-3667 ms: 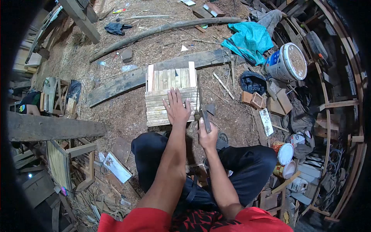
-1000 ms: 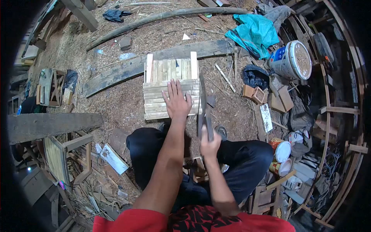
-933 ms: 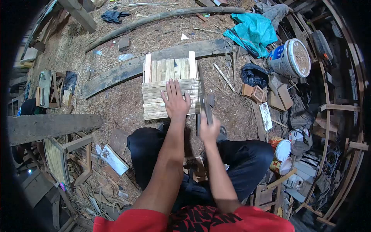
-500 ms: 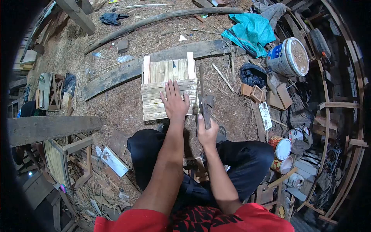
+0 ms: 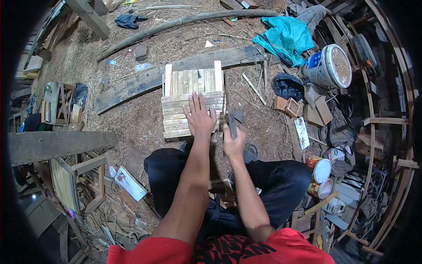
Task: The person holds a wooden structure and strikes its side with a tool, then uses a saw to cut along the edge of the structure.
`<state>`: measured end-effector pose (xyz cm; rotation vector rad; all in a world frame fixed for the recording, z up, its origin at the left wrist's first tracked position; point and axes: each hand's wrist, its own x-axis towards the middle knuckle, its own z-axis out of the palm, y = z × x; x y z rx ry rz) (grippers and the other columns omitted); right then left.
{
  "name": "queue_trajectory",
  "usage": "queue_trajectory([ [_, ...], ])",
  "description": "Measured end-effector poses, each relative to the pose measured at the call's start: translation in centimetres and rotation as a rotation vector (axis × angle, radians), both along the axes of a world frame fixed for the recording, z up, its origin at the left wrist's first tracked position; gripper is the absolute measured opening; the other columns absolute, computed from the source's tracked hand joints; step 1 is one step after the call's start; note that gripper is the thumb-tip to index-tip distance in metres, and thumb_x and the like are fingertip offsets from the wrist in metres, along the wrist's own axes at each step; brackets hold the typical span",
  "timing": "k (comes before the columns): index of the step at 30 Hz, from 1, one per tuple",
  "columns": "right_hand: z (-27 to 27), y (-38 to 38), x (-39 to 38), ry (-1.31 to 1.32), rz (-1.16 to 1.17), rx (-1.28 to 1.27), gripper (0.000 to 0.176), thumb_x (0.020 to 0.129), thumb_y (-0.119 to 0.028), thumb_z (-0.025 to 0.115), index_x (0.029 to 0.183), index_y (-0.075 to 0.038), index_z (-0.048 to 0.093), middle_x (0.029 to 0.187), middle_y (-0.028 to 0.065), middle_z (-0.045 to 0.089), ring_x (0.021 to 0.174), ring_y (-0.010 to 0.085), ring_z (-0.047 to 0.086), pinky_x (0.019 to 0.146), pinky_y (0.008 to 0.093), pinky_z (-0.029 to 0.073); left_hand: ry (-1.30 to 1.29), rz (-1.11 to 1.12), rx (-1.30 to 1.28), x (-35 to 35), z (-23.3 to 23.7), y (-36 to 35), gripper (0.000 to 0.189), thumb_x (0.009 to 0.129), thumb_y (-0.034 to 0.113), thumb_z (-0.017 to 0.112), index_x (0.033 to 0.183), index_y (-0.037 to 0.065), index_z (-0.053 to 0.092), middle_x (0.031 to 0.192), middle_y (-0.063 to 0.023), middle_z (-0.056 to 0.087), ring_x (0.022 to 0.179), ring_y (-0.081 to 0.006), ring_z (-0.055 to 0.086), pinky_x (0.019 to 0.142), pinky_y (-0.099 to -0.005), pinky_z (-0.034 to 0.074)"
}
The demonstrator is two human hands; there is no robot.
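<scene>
A small slatted wooden panel lies in front of my knees. Its near part has crosswise strips, and two pale posts rise at its far end. My left hand presses flat on the strips, fingers stretched out. In my right hand is a long, dark, narrow blade, held along the panel's right edge. Whether it is a saw or a machete I cannot make out. Beside the blade on the ground is a dark, angular piece, partly hidden.
A long weathered plank lies behind the panel, with a curved pole beyond. To the right are a turquoise sack, a large bucket and small wooden boxes. A wooden frame stands at left; shavings cover the ground.
My right hand has shifted slightly up and left, and the blade is now more upright against the panel's right edge. My left hand keeps its place on the strips.
</scene>
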<state>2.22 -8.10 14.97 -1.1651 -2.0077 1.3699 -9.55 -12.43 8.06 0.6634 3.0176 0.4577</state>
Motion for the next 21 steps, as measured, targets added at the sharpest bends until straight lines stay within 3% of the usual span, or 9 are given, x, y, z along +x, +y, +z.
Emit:
queue_trajectory([
  [4,1.6,-2.9,4.0,0.077,-0.017,-0.027,0.028,0.091,-0.022,0.066,0.077,0.003,0.066,0.060,0.0115,0.059,0.054,0.0145,0.056,0.055,0.0350,0.044,0.007,0.003,0.017,-0.8,0.1,0.4,0.074,0.093,0.040,0.047,0.156,0.008,0.025,0.164,-0.0119,0.021,0.152,-0.0268,0.018,0.122,-0.0543,0.007],
  [7,0.7,-0.2,0.3,-0.045,0.014,-0.002,0.027,0.091,-0.021,0.066,0.081,0.003,0.067,0.062,0.0136,0.061,0.054,0.0191,0.058,0.057,0.0358,0.046,0.028,0.006,0.009,-0.4,0.0,0.2,0.074,0.092,0.041,0.047,0.155,0.007,0.028,0.164,-0.0102,0.023,0.152,-0.0238,0.017,0.123,-0.0526,0.006],
  [8,-1.3,1.0,-1.8,-0.007,-0.039,0.072,0.028,0.091,-0.021,0.066,0.078,0.004,0.066,0.062,0.0158,0.062,0.053,0.0230,0.058,0.057,0.0373,0.046,0.028,0.008,0.015,-0.3,-0.1,0.1,0.074,0.092,0.041,0.047,0.155,0.007,0.028,0.164,-0.0102,0.023,0.152,-0.0239,0.018,0.123,-0.0526,0.006],
  [11,-0.3,1.1,-3.0,0.053,-0.053,0.165,0.029,0.091,-0.022,0.066,0.077,0.003,0.065,0.063,0.0169,0.063,0.054,0.0258,0.058,0.058,0.0381,0.047,0.040,0.006,0.020,-0.7,0.0,0.3,0.074,0.092,0.041,0.047,0.155,0.007,0.028,0.164,-0.0107,0.023,0.152,-0.0243,0.018,0.123,-0.0526,0.007],
  [12,-1.5,0.8,-1.0,0.051,-0.014,0.108,0.031,0.090,-0.024,0.066,0.076,0.003,0.065,0.063,0.0167,0.063,0.055,0.0245,0.058,0.057,0.0389,0.046,0.035,0.004,0.014,-0.3,0.0,0.1,0.074,0.092,0.041,0.047,0.155,0.007,0.028,0.164,-0.0110,0.023,0.152,-0.0245,0.018,0.123,-0.0526,0.007],
  [15,1.5,-2.3,3.3,-0.020,-0.015,-0.042,0.032,0.090,-0.026,0.067,0.075,0.002,0.065,0.065,0.0193,0.064,0.056,0.0294,0.061,0.058,0.0405,0.046,0.049,-0.002,0.013,-0.3,-0.1,0.1,0.075,0.092,0.041,0.048,0.155,0.007,0.029,0.164,-0.0114,0.023,0.152,-0.0256,0.018,0.123,-0.0525,0.007],
  [21,-3.7,2.0,-3.2,0.050,-0.047,0.142,0.032,0.089,-0.027,0.067,0.077,0.002,0.065,0.066,0.0211,0.063,0.058,0.0302,0.061,0.059,0.0412,0.046,0.011,-0.005,0.018,-0.4,0.5,0.2,0.079,0.090,0.042,0.050,0.156,0.007,0.026,0.164,-0.0120,0.021,0.152,-0.0265,0.018,0.122,-0.0528,0.007],
])
